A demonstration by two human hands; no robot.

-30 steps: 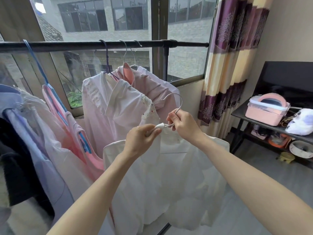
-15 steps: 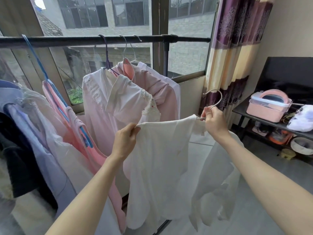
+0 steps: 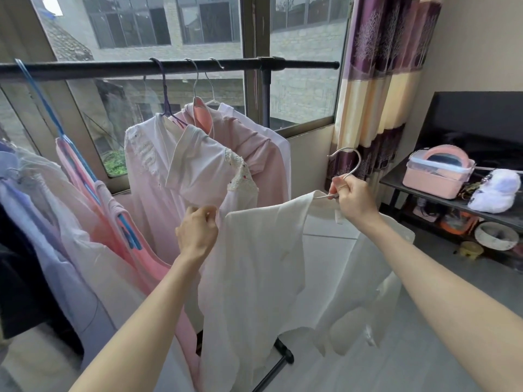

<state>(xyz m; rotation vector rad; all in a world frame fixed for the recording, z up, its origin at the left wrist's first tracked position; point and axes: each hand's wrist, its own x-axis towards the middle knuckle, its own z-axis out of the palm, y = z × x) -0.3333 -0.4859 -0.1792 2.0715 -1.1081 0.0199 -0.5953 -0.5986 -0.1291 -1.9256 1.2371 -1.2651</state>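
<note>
White shirt (image 3: 254, 278) hangs spread between and below both hands, nearest the camera. Left hand (image 3: 196, 232) pinches its shoulder edge with curled fingers; right hand (image 3: 352, 198) grips the neck of the wire hanger (image 3: 351, 162) at the collar, hook upright. Behind, the pink blouse (image 3: 249, 148) hangs from the black rail (image 3: 113, 68), above both hands.

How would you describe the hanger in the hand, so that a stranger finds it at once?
Follow the black rail across the window to its right end, by the striped curtain. Below that, the right hand grips a silver wire hanger carrying a white shirt. Alone among the hangers, its hook is free of the rail.
</note>
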